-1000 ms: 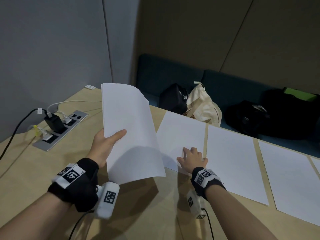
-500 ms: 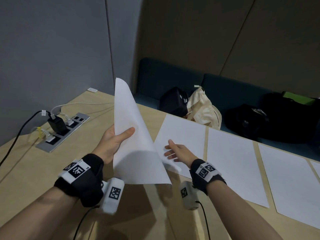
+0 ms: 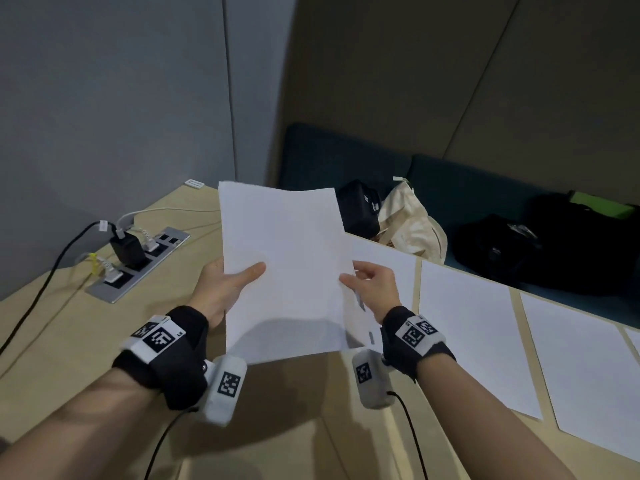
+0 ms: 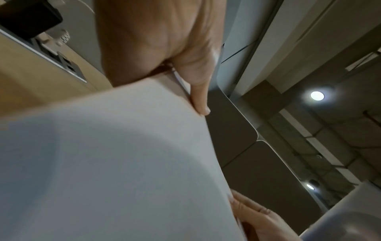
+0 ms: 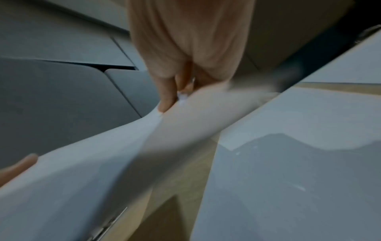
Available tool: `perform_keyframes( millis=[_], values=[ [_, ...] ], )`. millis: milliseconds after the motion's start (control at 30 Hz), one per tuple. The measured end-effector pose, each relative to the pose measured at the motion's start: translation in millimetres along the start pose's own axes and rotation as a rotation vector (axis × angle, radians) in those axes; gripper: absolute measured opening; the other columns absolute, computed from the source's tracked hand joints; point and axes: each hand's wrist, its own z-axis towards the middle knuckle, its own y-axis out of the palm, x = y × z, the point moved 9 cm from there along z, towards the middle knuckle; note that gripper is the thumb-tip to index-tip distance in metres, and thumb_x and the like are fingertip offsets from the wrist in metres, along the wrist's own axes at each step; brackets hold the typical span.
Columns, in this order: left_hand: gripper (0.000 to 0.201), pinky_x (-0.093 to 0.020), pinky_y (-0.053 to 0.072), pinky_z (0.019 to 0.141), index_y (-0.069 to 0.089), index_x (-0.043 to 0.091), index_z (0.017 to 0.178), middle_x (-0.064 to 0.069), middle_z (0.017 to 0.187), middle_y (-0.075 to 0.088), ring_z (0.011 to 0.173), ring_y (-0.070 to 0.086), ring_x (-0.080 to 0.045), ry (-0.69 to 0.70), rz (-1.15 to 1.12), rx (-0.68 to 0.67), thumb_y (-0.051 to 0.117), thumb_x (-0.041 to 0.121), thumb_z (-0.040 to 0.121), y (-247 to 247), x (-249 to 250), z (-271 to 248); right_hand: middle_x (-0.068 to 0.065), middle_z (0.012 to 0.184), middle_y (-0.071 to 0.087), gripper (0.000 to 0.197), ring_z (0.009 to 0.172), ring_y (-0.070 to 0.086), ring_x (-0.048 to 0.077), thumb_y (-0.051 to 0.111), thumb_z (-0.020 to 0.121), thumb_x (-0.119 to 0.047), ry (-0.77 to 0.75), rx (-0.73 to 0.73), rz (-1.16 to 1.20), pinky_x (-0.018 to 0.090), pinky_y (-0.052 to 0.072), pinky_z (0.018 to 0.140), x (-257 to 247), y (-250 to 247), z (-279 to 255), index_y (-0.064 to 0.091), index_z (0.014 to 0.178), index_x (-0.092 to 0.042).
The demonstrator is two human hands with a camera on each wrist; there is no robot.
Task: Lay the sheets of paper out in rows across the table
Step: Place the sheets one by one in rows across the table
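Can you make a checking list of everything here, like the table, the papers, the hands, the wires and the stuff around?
Surface: wooden table, tan, papers laid along its right side.
Job's things: held stack of paper, lifted off the table; laid sheets side by side in a row.
Clutter: power strip with plugs, set in the tabletop.
Grippers: left hand grips the stack's left edge; right hand pinches its right edge.
Cables: black cable and white cable run to the strip.
Surroundings: bench with bags; grey wall panels.

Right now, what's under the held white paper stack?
Under the held white paper stack: bare tan wooden table and the left edge of a flat white sheet. The rest there is covered.
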Motion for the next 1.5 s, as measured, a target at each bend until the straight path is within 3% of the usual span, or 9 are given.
perform_keyframes(
  millis=[133,300,400,633,833,933,1033,1366,1500],
  values=[
    [0.029,-0.043,0.048,0.097,0.058,0.001,0.117,-0.014,0.119,0.064,0.106,0.062,-0.030,-0.055,0.056,0.044,0.058,0.012,0.090,0,-14,2,-0.002,0.064,0.059,0.019,0.064,0.059,0.016,0.075,0.073,-0.007,-0.056,0.249,0.049,0.027,0.052,0.067,-6,-15,-2,0.062,0.075,-0.021],
    [0.014,-0.030,0.049,0.073,0.059,0.009,0.097,-0.004,0.095,0.065,0.082,0.062,-0.018,-0.111,0.062,0.034,0.046,0.014,0.097,2,-25,0,-0.005,0.064,0.060,0.009,0.063,0.056,0.009,0.070,0.078,-0.009,-0.146,0.298,0.004,0.012,0.043,0.059,-17,-21,-8,0.063,0.075,-0.014],
    [0.016,-0.032,0.047,0.073,0.059,0.010,0.088,-0.007,0.092,0.064,0.080,0.061,-0.023,-0.130,0.082,0.072,0.046,0.014,0.097,-2,-29,1,-0.007,0.064,0.058,0.002,0.060,0.054,0.002,0.067,0.081,-0.006,-0.197,0.310,-0.001,0.000,0.041,0.053,-28,-23,-12,0.066,0.080,-0.006],
    [0.012,-0.028,0.049,0.067,0.058,0.013,0.087,-0.001,0.089,0.064,0.076,0.061,-0.016,-0.123,-0.050,0.121,0.050,0.008,0.095,-6,-27,-2,-0.006,0.063,0.059,0.007,0.052,0.055,-0.014,0.068,0.079,-0.003,-0.272,0.359,-0.019,-0.002,0.040,0.056,-37,-24,-11,0.069,0.078,0.004],
    [0.010,-0.031,0.050,0.078,0.059,0.010,0.090,-0.003,0.092,0.064,0.080,0.061,-0.019,-0.072,-0.089,0.149,0.051,0.005,0.093,-9,-25,-2,0.011,0.084,0.071,0.013,0.065,0.057,0.002,0.068,0.080,-0.004,-0.259,0.337,-0.021,-0.003,0.042,0.063,-32,-20,-10,0.073,0.090,0.003],
    [0.010,-0.032,0.049,0.082,0.059,0.010,0.092,-0.005,0.095,0.064,0.082,0.061,-0.020,-0.041,-0.088,0.150,0.051,0.005,0.093,-8,-21,-2,0.006,0.077,0.067,0.027,0.064,0.055,0.002,0.066,0.082,-0.006,-0.267,0.351,-0.021,-0.007,0.038,0.065,-33,-22,-12,0.068,0.108,0.001],
    [0.011,-0.032,0.049,0.083,0.059,0.007,0.099,-0.009,0.105,0.064,0.091,0.061,-0.027,-0.027,-0.085,0.161,0.051,0.005,0.093,-8,-20,-2,0.014,0.099,0.072,0.027,0.082,0.059,0.010,0.066,0.083,-0.006,-0.263,0.359,-0.033,-0.010,0.037,0.067,-33,-24,-11,0.068,0.108,0.003],
    [0.017,-0.039,0.047,0.093,0.056,0.009,0.109,-0.010,0.113,0.062,0.100,0.059,-0.027,-0.013,-0.085,0.184,0.051,0.007,0.093,-8,-21,-1,0.003,0.088,0.069,0.020,0.074,0.060,0.010,0.068,0.082,-0.009,-0.215,0.373,0.003,-0.006,0.041,0.063,-32,-23,-11,0.072,0.100,-0.003],
    [0.017,-0.039,0.046,0.095,0.056,0.009,0.109,-0.010,0.114,0.062,0.100,0.059,-0.028,-0.010,-0.080,0.169,0.052,0.007,0.093,-7,-21,0,0.004,0.077,0.066,0.005,0.074,0.061,0.015,0.069,0.079,-0.009,-0.125,0.383,0.108,0.014,0.046,0.067,-23,-25,-3,0.070,0.084,-0.007]
  ],
)
